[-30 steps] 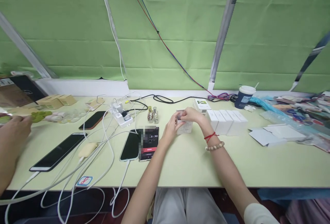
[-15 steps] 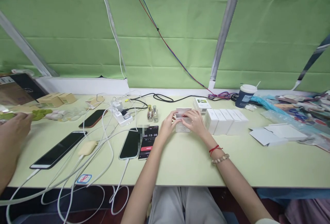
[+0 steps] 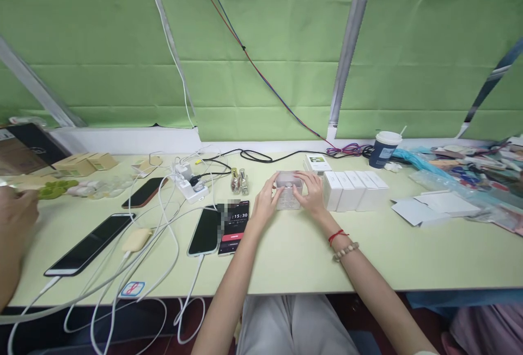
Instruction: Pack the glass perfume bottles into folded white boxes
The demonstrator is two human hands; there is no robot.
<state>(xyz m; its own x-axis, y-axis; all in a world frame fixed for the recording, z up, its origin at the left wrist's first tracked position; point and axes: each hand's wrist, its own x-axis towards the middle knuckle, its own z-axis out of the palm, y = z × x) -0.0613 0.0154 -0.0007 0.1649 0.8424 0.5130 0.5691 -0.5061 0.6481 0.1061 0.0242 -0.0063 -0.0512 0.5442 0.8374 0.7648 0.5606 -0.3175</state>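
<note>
Both my hands are closed around a small white box [image 3: 288, 193] standing on the pale green table [image 3: 294, 257]. My left hand [image 3: 267, 201] grips its left side and my right hand [image 3: 312, 194] grips its right side, fingers over the top. My right wrist wears a red string and a bead bracelet. A row of several identical white boxes [image 3: 354, 190] stands just right of my right hand. Two small glass bottles [image 3: 239, 181] stand to the left of the box.
A phone showing a timer [image 3: 234, 225] and a dark phone [image 3: 205, 231] lie near my left arm, with more phones, a white power strip [image 3: 186, 182] and tangled white cables further left. Another person's hand [image 3: 14, 219] is at the left edge. A paper cup [image 3: 384, 150] and flat cards [image 3: 433, 208] sit at right.
My right hand has come down from the top of the box to its right side, and the box's raised flap is now down. The view has shifted slightly.
</note>
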